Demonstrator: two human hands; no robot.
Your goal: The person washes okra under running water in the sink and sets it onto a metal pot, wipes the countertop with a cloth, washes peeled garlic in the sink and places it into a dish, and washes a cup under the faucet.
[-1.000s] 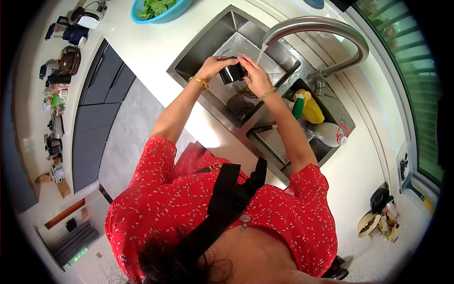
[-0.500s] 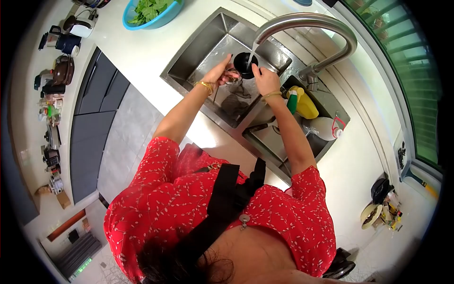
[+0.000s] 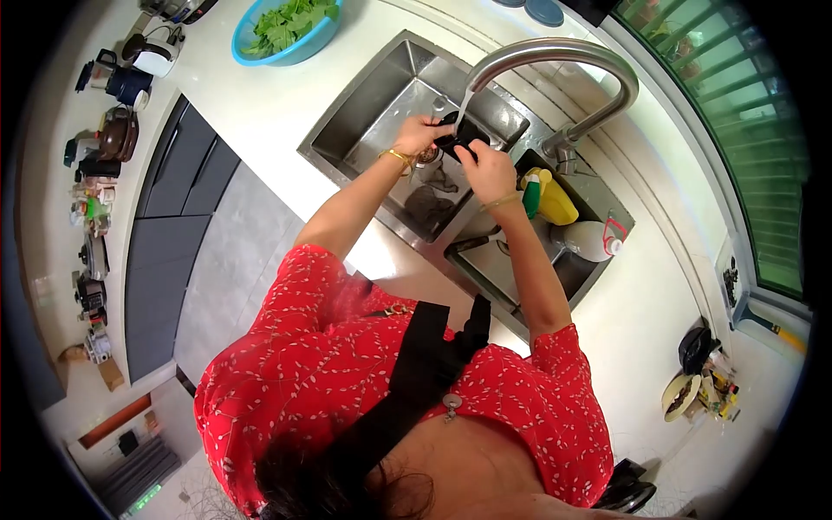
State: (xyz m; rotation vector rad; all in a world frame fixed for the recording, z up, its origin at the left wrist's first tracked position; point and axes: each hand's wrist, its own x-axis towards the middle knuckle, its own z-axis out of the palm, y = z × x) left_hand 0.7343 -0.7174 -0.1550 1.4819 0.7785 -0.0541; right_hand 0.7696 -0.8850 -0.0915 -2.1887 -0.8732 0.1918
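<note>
A small round black dish (image 3: 458,139), perhaps a bowl or lid, is held over the left sink basin (image 3: 364,113), under water from the faucet (image 3: 563,48). My left hand (image 3: 418,137) grips its left side, thumb on top. Beneath those fingers shows a small shiny thing (image 3: 427,156), perhaps a steel scrubber; I cannot tell for sure. My right hand (image 3: 489,172) pinches the near right edge of the dish. A crumpled dark cloth (image 3: 429,206) lies on the basin floor below the hands.
In the sink's right part stand a yellow bottle (image 3: 557,204), a green spray bottle (image 3: 531,196) and a clear jug (image 3: 582,240) with a red handle. A blue basin (image 3: 299,54) of leafy greens sits on the counter at the back left.
The black dish has turned from showing its round face to a more tilted position. My left hand has moved up onto its edge, and the whole view has shifted slightly.
</note>
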